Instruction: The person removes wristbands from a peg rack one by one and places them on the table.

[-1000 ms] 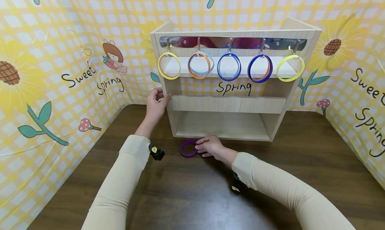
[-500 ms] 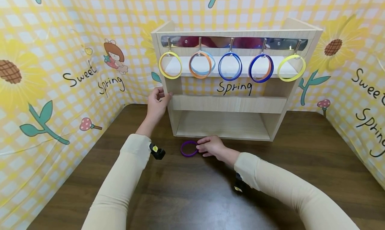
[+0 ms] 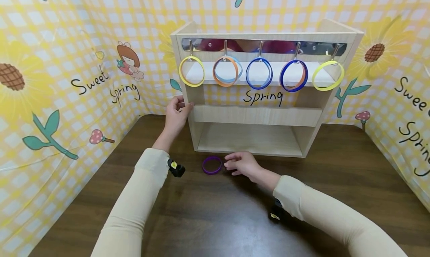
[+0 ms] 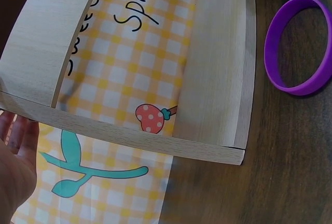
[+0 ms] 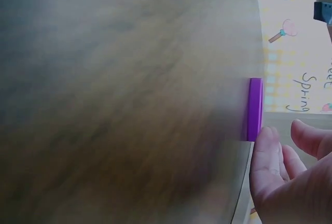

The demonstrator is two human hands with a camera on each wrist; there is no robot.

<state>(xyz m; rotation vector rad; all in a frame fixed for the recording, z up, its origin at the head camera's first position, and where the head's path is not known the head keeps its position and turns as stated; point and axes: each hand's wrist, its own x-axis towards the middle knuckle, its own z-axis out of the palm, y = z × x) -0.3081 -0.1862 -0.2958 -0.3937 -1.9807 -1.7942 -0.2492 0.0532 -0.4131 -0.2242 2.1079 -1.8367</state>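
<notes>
A purple ring band (image 3: 212, 165) lies flat on the dark wooden table just in front of a light wooden shelf unit (image 3: 256, 116). My right hand (image 3: 244, 164) is low over the table to the right of the ring, fingers loosely extended and a small gap away in the head view. It holds nothing. In the right wrist view the ring (image 5: 254, 109) appears beyond the fingertips. My left hand (image 3: 176, 113) holds the left side panel of the shelf, thumb at its front edge and fingers along the outer side. Some of its fingertips are hidden.
Several metal hooks on a shiny strip (image 3: 262, 45) along the shelf's top carry coloured rings: yellow (image 3: 181, 77), orange (image 3: 215, 77), light blue and dark blue (image 3: 282, 76). A yellow checked cloth (image 3: 67, 33) surrounds the table (image 3: 208, 219) at the back and sides.
My right hand has let go of the purple ring and drawn back slightly to the right. The ring stays on the table. My left hand keeps its place on the shelf.
</notes>
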